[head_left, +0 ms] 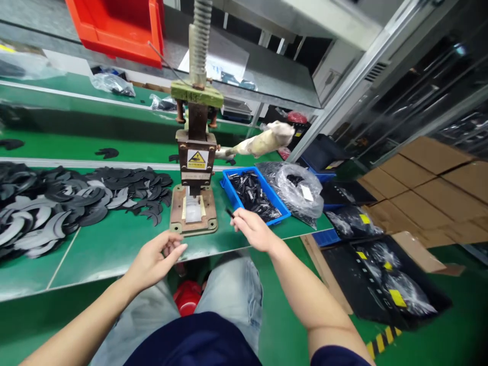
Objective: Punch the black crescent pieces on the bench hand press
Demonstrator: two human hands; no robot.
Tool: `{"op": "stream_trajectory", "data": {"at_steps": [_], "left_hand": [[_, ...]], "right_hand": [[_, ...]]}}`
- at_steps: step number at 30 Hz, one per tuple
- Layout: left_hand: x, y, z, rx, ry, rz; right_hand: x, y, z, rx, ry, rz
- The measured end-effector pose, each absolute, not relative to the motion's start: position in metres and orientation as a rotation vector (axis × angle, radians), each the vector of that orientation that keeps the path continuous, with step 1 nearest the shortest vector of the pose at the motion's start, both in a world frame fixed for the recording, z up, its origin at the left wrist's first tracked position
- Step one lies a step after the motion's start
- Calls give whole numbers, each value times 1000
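My right hand [251, 229] pinches a small black piece [229, 213] between thumb and fingertips, left of a blue tray [285, 207]. Many small black parts [254, 195] fill that tray. My left hand [160, 256] hovers by the bench's front edge with loosely curled fingers, the thumb apart and nothing visible in it. Between and beyond my hands stands a hand press [194, 160] with a wrapped lever [263, 142] reaching right. A pale plate [193, 209] lies on its base [176, 209] under the ram.
Flat black curved pieces [87, 198] lie heaped on the green bench [102, 246] at left. Right of the tray sits a clear plastic bag [299, 188]. A red bin [114, 25] stands on the shelf above. Cartons [427, 188] and a black crate [381, 284] are at right.
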State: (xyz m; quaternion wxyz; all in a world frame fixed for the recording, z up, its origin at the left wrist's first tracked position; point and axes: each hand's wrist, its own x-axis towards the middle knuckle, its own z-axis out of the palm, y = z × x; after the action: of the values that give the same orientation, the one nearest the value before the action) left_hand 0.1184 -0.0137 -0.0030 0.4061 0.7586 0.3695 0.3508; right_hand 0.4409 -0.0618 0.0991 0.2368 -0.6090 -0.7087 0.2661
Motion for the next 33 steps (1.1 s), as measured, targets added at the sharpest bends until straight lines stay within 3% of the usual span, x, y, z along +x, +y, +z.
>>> {"op": "stream_trajectory", "data": {"at_steps": [9, 25, 33], "left_hand": [[132, -34, 42, 2093, 544, 971], [123, -43, 36, 2010, 566, 900], [128, -43, 30, 1349, 665, 412]], "right_hand": [[382, -89, 62, -1116, -1791, 1481], [381, -86, 55, -1116, -1741, 1520], [373, -78, 54, -1085, -2099, 1272]]}}
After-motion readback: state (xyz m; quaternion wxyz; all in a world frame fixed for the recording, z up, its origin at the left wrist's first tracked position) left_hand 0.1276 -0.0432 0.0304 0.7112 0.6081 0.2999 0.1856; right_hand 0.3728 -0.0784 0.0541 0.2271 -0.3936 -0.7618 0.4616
